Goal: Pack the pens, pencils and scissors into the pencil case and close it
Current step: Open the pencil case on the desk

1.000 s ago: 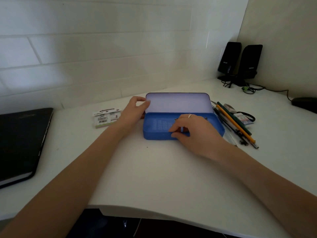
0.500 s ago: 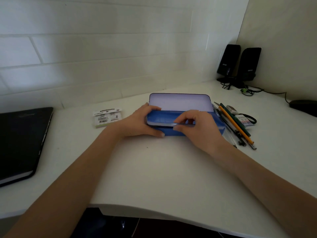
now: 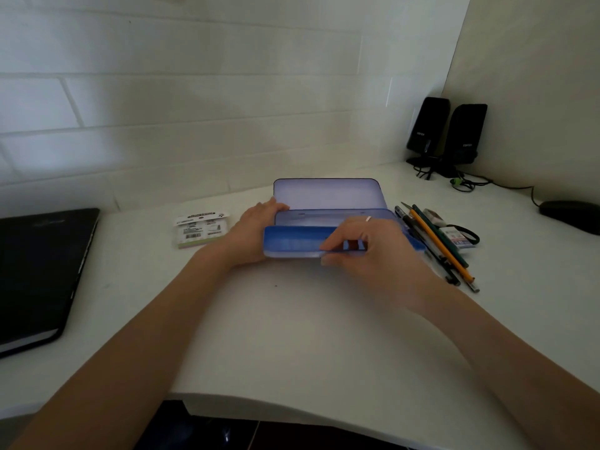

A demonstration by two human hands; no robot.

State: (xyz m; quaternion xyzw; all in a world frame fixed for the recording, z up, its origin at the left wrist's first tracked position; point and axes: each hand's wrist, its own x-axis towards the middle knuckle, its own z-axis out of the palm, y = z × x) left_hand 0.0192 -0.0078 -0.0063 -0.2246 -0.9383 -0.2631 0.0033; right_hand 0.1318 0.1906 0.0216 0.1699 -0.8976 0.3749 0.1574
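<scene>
**Case open, inner tray pinched, stationery waiting to the right**

Blue pencil case (image 3: 324,203) at mid-desk, long axis running left to right, lid standing up at the back. Inner blue tray (image 3: 292,243) tipped up along the front, pinched at its near edge by the right hand (image 3: 373,254), thumb below and forefinger on top, remaining fingers curled. Left hand (image 3: 253,235) wrapped round the case's left end, fingers bent over the far rim, steadying it. Whether the tray is hinged or loose, not clear from this view.

Nothing packed yet, by the look of it. Pens and pencils (image 3: 438,245) in a loose bundle on the white desk (image 3: 308,336), just beside the case's right end, long axes angled from far-left to near-right, so roughly crosswise to the case. Scissors (image 3: 464,233) likely among them at the far side, black loop handle showing, blades hidden.

Right hand the nearer one to the bundle; a short reach rightward once the tray is settled, then a turn of each item to match the case's length.

Further out: a small label packet (image 3: 201,230) left of the case, a black laptop (image 3: 39,274) at the left edge, two black speakers (image 3: 448,134) in the far corner.
</scene>
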